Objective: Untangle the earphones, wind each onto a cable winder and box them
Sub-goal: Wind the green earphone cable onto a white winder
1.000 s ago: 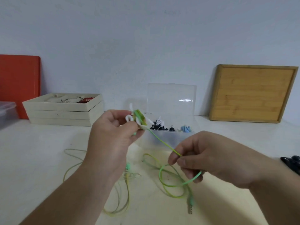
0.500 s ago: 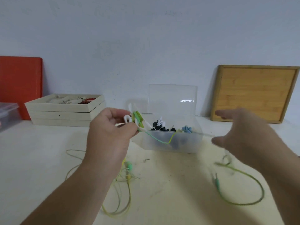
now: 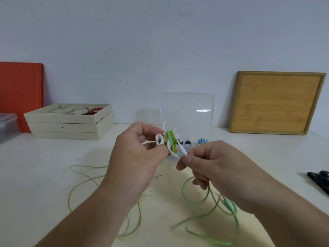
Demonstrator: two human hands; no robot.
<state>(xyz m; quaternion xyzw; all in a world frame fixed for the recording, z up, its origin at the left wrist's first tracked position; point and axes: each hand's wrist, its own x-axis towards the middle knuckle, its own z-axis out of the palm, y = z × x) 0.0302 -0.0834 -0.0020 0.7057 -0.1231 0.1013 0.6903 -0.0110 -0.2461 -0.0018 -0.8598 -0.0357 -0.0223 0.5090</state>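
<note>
Just above the middle of the matte white table point(image 3: 44, 166), the left hand point(image 3: 140, 157) pinches a flat white plastic cable winder point(image 3: 180, 147) between thumb and curled fingers, its forked white ends sticking up and down out of the grip. Several tight turns of a thin green rubbery earphone cable point(image 3: 171, 139) band the winder's waist. The right hand point(image 3: 219, 168) sits close beside the left, with thumb and forefinger nipping the same cable right at the winder's lower tip. From under that hand the rest of the cable drops to the table in slack, rounded loops with a slim inline pod point(image 3: 228, 205) along one strand; the nearest loops are blurred.

A second, pale yellow-green earphone cable point(image 3: 139, 221) sprawls in wide loose curves on the table below the left forearm.

Behind the hands stands a clear hard-plastic box point(image 3: 187, 107), its glossy lid upright, with small black and blue pieces in its base. Further back, three stacked cream trays point(image 3: 67, 127) hold small oddments, a smooth orange board point(image 3: 19, 90) and a framed bamboo board point(image 3: 274, 102) lean on the wall, and a black object point(image 3: 318, 177) lies at the right edge.
</note>
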